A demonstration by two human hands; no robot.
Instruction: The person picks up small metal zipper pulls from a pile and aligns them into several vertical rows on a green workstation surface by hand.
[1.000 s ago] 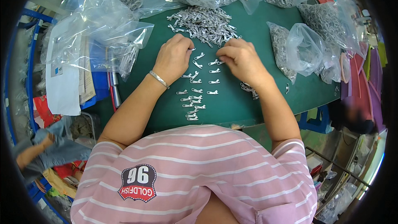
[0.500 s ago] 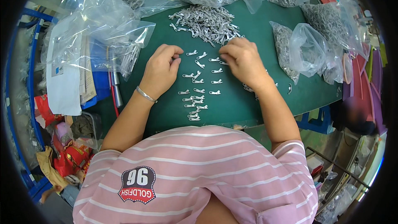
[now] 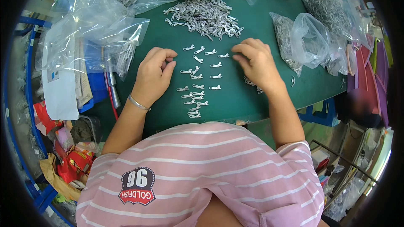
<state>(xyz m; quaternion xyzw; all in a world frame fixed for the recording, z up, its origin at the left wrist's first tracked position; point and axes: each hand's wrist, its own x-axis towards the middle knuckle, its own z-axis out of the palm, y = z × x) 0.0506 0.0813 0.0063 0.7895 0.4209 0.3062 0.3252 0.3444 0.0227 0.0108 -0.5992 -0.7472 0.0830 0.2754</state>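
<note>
Just above the middle of the frame, small silver metal pieces (image 3: 198, 85), perhaps zipper pullers, lie in loose rows on the green table mat (image 3: 235, 105), with a big heap of the same pieces (image 3: 206, 13) higher up near the top centre. The left hand (image 3: 155, 73) curls its fingers in, thumb meeting fingertips as if pinching one piece, though whether anything is actually held cannot be told. The right hand (image 3: 256, 64) rests flat and spread, holding nothing, fingertips just beside the top row. The rows sit close between both hands, so a sweeping wrist could likely scatter them or mix them back into the heap. A few strays (image 3: 251, 85) lie half hidden under the right palm and might get dragged. Clear plastic bags (image 3: 313, 40) at the right crowd the mat's edge, where a nudge could spill pieces.
</note>
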